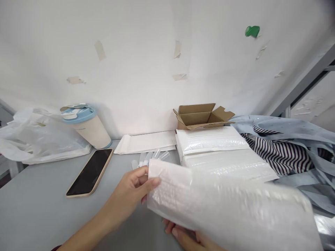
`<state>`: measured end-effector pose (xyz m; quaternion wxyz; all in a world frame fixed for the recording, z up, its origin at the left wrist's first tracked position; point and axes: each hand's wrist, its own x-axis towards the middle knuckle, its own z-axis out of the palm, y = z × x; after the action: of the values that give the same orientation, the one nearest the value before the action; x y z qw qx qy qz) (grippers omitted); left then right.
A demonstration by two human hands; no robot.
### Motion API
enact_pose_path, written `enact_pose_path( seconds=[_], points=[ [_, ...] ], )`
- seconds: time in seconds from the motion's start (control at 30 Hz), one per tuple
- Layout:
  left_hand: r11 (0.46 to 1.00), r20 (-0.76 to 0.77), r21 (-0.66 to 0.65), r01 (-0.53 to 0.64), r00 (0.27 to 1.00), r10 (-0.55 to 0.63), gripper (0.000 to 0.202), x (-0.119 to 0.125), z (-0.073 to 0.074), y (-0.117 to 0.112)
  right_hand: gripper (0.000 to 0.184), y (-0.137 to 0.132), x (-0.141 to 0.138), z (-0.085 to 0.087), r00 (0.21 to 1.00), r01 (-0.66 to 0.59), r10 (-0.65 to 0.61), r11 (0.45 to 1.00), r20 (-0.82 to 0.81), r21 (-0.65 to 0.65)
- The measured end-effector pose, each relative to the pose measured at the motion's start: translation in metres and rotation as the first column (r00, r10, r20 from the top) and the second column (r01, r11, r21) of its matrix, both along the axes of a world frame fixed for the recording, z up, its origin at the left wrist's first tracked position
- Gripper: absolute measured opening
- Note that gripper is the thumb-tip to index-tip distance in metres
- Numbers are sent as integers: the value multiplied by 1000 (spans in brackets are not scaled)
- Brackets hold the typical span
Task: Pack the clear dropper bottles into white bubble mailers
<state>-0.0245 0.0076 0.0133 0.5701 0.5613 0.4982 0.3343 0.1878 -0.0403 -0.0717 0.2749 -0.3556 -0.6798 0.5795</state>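
Observation:
A white bubble mailer stretches across the lower right, its far end smeared by motion. My left hand pinches the mailer's left end, thumb on top and fingers behind. Below the mailer's lower edge is my right hand, partly covered by it, with the fingers curled; what they hold, if anything, is hidden. Just beyond my left hand, several small clear plastic tubes lie on the grey table. A stack of white bubble mailers lies behind the one I hold.
An open cardboard box stands behind the stack, beside a long flat white packet. On the left are a phone, a leaning lidded cup and a plastic bag. Striped and pale blue fabric lies at right.

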Motion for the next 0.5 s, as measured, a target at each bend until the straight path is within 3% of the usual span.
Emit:
enact_pose_path(
  seconds=[0.17, 0.27, 0.5],
  points=[
    [992, 214, -127, 17, 977, 11, 23, 53, 18, 18, 22, 2, -4, 19, 995, -48, 46, 998, -86, -30],
    [985, 237, -169, 32, 972, 9, 21, 77, 20, 31, 25, 5, -5, 22, 993, -57, 54, 998, -102, -35],
    [983, 149, -172, -62, 985, 88, 23, 87, 9, 40, 25, 6, -4, 15, 988, -64, 60, 998, -142, -25]
  ],
)
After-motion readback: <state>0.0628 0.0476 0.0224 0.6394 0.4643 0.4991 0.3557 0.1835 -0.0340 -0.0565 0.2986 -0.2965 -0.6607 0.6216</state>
